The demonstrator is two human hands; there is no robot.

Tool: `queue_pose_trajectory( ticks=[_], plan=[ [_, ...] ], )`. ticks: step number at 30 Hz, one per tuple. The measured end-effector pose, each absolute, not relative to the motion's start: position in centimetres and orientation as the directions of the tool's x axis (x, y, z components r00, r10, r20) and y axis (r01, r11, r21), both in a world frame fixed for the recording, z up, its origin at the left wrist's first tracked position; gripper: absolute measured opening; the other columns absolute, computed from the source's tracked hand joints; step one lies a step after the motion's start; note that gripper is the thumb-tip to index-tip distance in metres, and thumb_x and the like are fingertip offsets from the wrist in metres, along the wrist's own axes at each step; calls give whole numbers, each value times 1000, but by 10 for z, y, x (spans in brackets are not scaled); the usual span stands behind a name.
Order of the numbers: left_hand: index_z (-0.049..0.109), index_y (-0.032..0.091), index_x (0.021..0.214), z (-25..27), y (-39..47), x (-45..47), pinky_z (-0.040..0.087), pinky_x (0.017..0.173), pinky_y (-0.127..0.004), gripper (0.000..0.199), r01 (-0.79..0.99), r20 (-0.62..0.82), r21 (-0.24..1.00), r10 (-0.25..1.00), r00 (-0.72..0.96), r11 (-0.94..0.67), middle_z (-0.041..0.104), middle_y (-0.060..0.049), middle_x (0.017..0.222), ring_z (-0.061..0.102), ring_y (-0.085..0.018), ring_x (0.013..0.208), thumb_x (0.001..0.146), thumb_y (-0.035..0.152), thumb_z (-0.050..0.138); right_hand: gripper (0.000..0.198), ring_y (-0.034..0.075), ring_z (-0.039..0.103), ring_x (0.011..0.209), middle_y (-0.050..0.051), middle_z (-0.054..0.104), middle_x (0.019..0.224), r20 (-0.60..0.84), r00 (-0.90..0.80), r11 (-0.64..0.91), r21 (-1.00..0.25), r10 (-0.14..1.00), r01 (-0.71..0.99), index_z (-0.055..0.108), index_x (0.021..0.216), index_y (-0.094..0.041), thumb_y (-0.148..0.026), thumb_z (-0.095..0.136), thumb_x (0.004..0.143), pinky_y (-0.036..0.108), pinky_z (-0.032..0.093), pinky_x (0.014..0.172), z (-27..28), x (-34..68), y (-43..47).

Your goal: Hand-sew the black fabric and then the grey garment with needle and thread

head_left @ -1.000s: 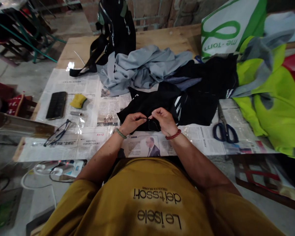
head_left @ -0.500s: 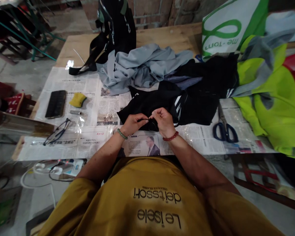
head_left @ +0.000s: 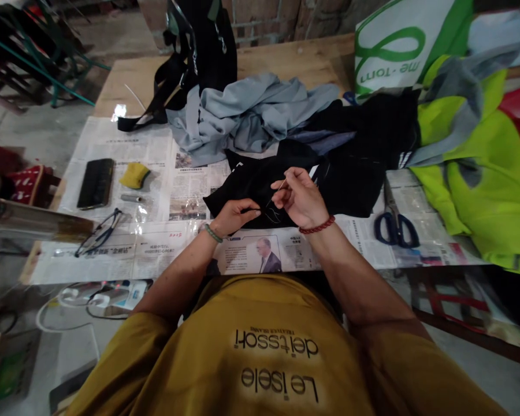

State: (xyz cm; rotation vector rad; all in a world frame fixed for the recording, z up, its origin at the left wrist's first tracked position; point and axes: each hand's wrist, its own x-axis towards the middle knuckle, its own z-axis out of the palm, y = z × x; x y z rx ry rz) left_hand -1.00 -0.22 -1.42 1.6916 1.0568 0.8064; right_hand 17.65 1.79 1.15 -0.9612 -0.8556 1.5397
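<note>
A black garment (head_left: 351,185) with white stripes lies in front of me on newspaper. My left hand (head_left: 234,216), wearing a green bead bracelet, pinches the garment's near edge between thumb and fingers. Just right of it and slightly raised, my right hand (head_left: 302,199) has its fingers closed on a thin needle (head_left: 282,184). A fine thread (head_left: 274,217) loops over the black cloth between the two hands. Dark-handled scissors (head_left: 396,228) rest to the right of the garment.
Left on the newspaper (head_left: 151,251) are a phone (head_left: 95,184), a yellow sponge (head_left: 134,175) and glasses (head_left: 99,232). Grey cloth (head_left: 251,112), a black bag (head_left: 216,52) and a green-white bag (head_left: 385,52) stand behind. A yellow-green garment (head_left: 485,190) hangs over the right edge.
My right hand has moved up and right, away from my left hand, and turned over with the needle. My left hand stays at the cloth's edge.
</note>
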Motion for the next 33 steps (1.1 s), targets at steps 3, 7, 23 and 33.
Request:
queue_pose_trajectory(
  ticks=[3, 7, 23, 33],
  plan=[
    [66, 14, 78, -13, 0, -11, 43, 66, -22, 21, 262, 40, 953, 920, 390, -153, 60, 1, 70, 50, -9, 65, 76, 35, 63, 31, 11, 68, 69, -6, 66, 74, -127, -177, -196, -869, 976, -454, 47, 95, -26, -43, 67, 79, 20, 53, 54, 22, 176, 22],
    [66, 14, 77, -14, 0, -13, 41, 65, -22, 21, 255, 24, 959, 933, 360, -123, 58, 2, 68, 49, -9, 64, 74, 35, 64, 28, 12, 69, 80, -4, 67, 81, 3, -129, -51, -907, 992, -419, 50, 94, -24, -42, 67, 79, 25, 57, 68, 35, 182, 33],
    [67, 14, 78, -16, 2, -13, 43, 66, -23, 22, 254, 4, 962, 931, 365, -104, 61, 1, 70, 52, -10, 66, 73, 36, 65, 13, 14, 66, 80, -4, 63, 83, 414, 246, 428, -904, 876, -3, 50, 88, -31, -43, 55, 88, 33, 55, 72, 93, 227, 70],
    [67, 14, 79, -18, 2, -14, 43, 66, -22, 22, 277, -3, 955, 927, 375, -109, 61, 1, 70, 52, -9, 65, 75, 35, 64, 7, 11, 66, 66, -4, 64, 75, 599, 293, 619, -785, 745, 27, 51, 85, -26, -20, 49, 89, 28, 54, 62, 106, 248, 90]
  ],
)
